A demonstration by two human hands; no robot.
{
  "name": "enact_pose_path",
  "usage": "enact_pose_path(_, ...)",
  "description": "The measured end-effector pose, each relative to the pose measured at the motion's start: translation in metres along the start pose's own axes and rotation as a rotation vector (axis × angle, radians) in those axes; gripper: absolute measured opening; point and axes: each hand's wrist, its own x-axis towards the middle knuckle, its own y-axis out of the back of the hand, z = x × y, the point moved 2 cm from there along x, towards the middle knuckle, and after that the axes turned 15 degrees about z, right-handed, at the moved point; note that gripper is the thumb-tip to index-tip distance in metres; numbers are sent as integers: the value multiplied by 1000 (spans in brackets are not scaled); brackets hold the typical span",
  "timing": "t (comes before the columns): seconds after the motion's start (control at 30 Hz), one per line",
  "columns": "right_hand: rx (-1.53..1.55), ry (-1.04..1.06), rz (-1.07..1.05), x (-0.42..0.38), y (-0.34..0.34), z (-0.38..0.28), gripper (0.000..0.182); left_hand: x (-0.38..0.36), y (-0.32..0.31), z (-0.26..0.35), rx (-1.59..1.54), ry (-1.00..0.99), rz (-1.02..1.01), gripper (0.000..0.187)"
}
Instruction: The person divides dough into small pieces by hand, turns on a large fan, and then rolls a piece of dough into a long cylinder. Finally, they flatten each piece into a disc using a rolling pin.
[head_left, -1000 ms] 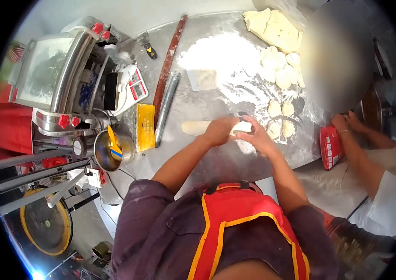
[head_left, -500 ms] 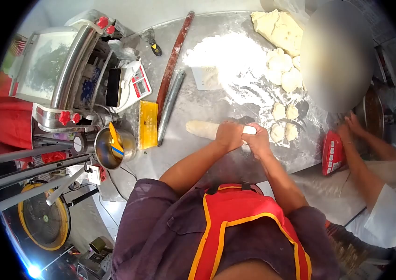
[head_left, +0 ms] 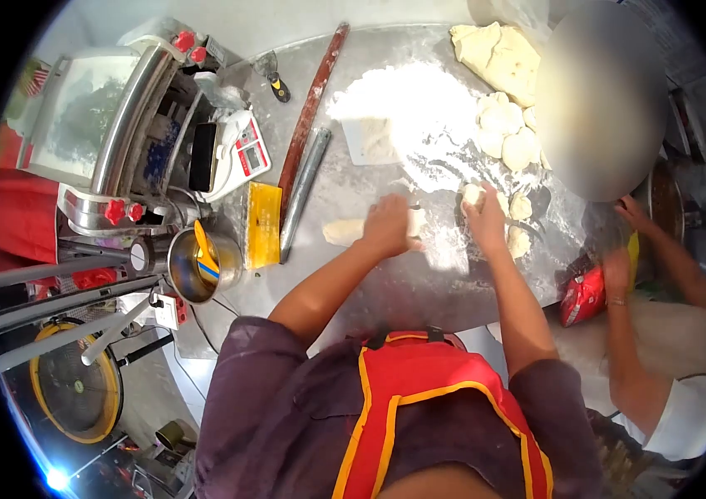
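Observation:
My left hand (head_left: 388, 225) is wrapped over a floured dough roll (head_left: 341, 232) that lies on the metal worktop; the roll's left end shows beyond my fingers. Farther right, my right hand (head_left: 486, 221) grips a small dough piece (head_left: 473, 194), pinched off and apart from the roll. Beside that hand sit small dough pieces (head_left: 520, 206), partly hidden by my fingers. Rounded dough balls (head_left: 521, 149) are clustered behind them, and a large slab of dough (head_left: 498, 60) lies at the back. White flour (head_left: 407, 104) covers the middle of the worktop.
On the left are a dark red rolling pin (head_left: 312, 108), a metal rod (head_left: 306, 191), a yellow scraper (head_left: 264, 224), a kitchen scale (head_left: 251, 154), a steel pot (head_left: 191, 287) and a rolling machine (head_left: 112, 125). At right, a co-worker's hands (head_left: 617, 270) handle a red packet (head_left: 583, 297).
My hands have moved apart. The right one went right and away from me with a dough piece, towards the small pieces; the left stayed on the roll. The co-worker's red packet shifted and tilted.

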Motion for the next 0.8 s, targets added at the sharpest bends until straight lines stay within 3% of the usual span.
enact_pose_path(0.1,-248,0,-200,3,-3,-13,49,-10,6,-8,125,-90,11,57)
enact_pose_path(0.2,-306,319,39,-4,20,-48,49,-15,2,-14,30,-151,-4,52)
enact_pose_path(0.33,497,-404,-478,-50,14,-52,55,-20,-14,-11,-286,-219,-57,49)
enact_pose_path(0.43,709,-637,-639,-62,6,-46,55,-20,-8,11,-302,-167,-122,49)
enact_pose_path(0.53,659,-601,-501,-73,2,-45,48,-22,-9,21,-217,-89,-164,49)
enact_pose_path(0.63,336,-442,-370,-76,7,-60,37,-25,-23,24,-185,-120,-45,41)
enact_pose_path(0.73,228,-353,-266,-76,8,-61,32,-27,-27,32,-168,-109,-4,31)
enact_pose_path(0.8,347,-480,-236,-82,-3,-44,29,-27,-33,34,-102,-99,-80,24)
